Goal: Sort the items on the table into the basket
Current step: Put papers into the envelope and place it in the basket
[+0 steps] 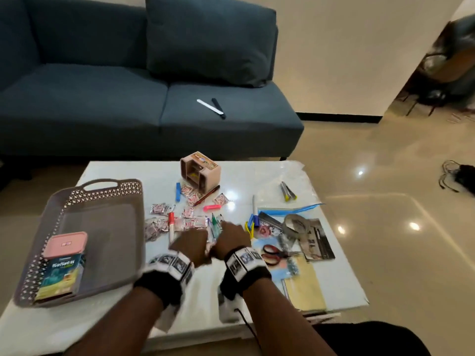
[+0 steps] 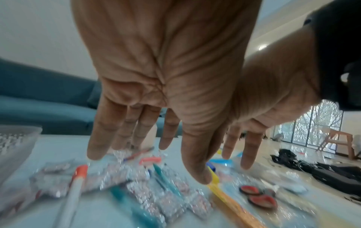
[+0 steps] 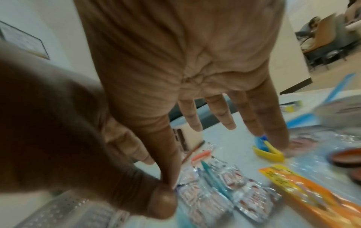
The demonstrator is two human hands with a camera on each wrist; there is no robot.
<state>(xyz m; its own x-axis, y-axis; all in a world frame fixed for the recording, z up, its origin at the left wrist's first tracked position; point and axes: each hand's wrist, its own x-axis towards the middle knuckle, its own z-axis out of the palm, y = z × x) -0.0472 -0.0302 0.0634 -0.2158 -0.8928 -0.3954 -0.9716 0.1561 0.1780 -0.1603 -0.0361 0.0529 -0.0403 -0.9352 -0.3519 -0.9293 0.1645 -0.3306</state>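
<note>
Silvery sachets (image 1: 190, 223) at twelve o'clock | left hand (image 1: 191, 244), right hand (image 1: 231, 240) spread, holding nothing | advice: scoop together toward nine-o'clock basket (image 1: 84, 191).

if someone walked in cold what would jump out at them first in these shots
Probably the two hands, left hand and right hand, side by side with fingers spread over a heap of shiny sachets and pens at the middle of the white table. Next, the grey basket on the table's left, holding only a pink-lidded container and a box. Behind it all sits a dark blue sofa.
</note>
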